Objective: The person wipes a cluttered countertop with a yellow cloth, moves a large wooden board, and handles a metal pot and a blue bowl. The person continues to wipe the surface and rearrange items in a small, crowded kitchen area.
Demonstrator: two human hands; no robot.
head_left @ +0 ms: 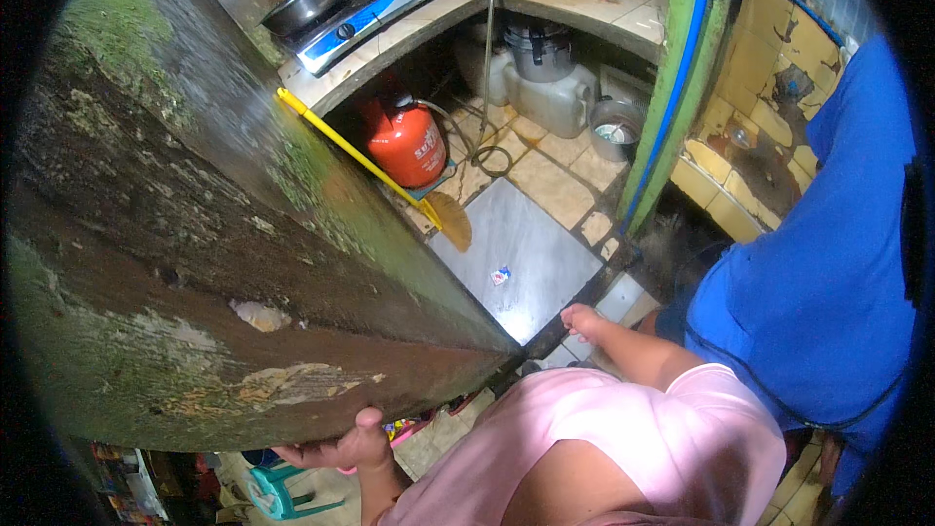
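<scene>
My left hand (pixel 343 447) rests against the lower edge of a worn, green-stained wall (pixel 292 351), thumb apart from the fingers and nothing held. Over the threshold hangs my right hand (pixel 581 323), its fingers curled in and no object visible in it. Below and ahead of it lies a grey floor tile (pixel 540 234) with a small blue, red and white wrapper (pixel 500 275) on top. A broom (pixel 365 163) with a yellow handle leans along the wall, its bristles at the tile's left edge.
A red gas cylinder (pixel 409 146), a plastic jug (pixel 553 98) and a metal pot (pixel 615 130) stand under the counter (pixel 409 33). The gas stove (pixel 398 7) is above. A person in blue (pixel 811 270) is close on the right. A green stool (pixel 269 493) stands lower left.
</scene>
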